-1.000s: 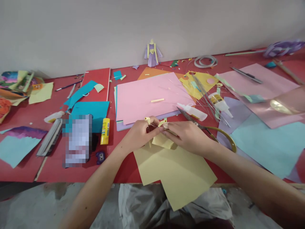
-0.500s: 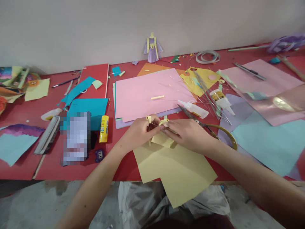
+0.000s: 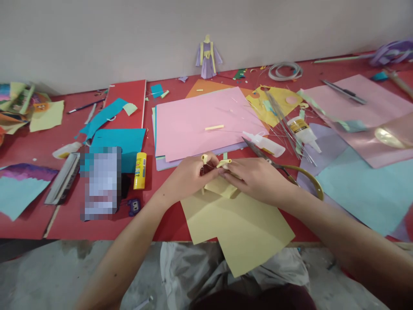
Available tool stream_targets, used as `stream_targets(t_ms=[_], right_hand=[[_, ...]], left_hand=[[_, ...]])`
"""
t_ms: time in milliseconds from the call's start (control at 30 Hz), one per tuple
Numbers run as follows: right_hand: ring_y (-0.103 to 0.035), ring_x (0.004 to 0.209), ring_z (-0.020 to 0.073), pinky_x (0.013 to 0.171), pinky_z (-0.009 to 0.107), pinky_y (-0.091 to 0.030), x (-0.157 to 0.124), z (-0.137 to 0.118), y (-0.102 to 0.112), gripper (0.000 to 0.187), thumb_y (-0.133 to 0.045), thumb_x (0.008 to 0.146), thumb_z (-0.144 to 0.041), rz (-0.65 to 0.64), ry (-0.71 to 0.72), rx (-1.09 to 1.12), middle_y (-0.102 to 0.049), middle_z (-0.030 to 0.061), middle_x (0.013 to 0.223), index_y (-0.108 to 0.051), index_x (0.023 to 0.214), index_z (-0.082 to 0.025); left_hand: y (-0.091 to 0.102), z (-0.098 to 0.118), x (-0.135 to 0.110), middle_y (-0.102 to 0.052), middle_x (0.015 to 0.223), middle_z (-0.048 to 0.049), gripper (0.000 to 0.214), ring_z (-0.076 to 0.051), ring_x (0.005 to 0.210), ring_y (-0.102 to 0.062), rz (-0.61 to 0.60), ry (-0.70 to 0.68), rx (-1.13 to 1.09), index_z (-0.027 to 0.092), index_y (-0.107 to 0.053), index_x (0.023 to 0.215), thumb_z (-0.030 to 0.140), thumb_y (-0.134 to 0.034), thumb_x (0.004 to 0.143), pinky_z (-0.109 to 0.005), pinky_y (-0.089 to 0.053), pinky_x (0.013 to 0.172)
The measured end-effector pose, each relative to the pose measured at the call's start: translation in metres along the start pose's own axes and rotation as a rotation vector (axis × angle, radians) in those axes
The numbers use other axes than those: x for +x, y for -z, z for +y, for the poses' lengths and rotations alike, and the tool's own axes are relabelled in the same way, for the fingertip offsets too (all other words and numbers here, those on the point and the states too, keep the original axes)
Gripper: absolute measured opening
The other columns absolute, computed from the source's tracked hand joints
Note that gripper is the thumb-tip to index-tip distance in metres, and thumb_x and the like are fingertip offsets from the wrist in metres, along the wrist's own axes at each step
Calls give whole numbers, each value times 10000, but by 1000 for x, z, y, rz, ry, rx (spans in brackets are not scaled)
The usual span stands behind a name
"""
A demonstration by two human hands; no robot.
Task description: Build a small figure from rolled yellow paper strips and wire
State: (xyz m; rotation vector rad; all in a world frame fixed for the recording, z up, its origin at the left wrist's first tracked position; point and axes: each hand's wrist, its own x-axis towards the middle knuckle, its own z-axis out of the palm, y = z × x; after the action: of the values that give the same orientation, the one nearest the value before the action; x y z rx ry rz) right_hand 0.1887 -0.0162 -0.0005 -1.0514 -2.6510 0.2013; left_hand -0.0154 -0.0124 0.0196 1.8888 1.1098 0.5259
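Close together near the table's front edge, my two hands work on small pale yellow rolled paper pieces with a thin wire among them. My left hand point(image 3: 195, 175) is closed, its thumb and fingers pinching at a small yellow paper roll point(image 3: 204, 159). Fingers of my right hand point(image 3: 254, 176) press together on another curled yellow paper piece point(image 3: 224, 163). The fingertips of both hands meet, and part of what they hold is hidden. Beneath them a folded yellow flap point(image 3: 220, 187) rises over a large yellow paper sheet point(image 3: 245, 234), which overhangs the table edge.
Scissors point(image 3: 274, 165) lie right of my right hand, beside a glue bottle point(image 3: 267, 145). Ahead is a stack of pink paper point(image 3: 200, 116). A glue stick point(image 3: 140, 171) and a blurred-out phone-like object point(image 3: 102, 183) lie left. A paper doll point(image 3: 208, 58) stands against the wall.
The view has tilted slightly, so the table items sit a little higher in the picture. Both hands keep nearly the same pose on the yellow paper pieces.
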Motion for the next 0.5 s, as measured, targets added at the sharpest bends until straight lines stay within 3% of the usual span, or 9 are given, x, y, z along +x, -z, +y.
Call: stream_targets(t_ms=[500], right_hand=[[-523,546,143,540,290,-250,0,-2,3,301,-453,974,-228,32,39,-20,-591,23,613,-609,728,-153]], left_hand=[[0,4,-1,-687,869,-8,168,-159,774,-634,-42,27,106,198,-590,933,352,-524,924,-258,-449,677]])
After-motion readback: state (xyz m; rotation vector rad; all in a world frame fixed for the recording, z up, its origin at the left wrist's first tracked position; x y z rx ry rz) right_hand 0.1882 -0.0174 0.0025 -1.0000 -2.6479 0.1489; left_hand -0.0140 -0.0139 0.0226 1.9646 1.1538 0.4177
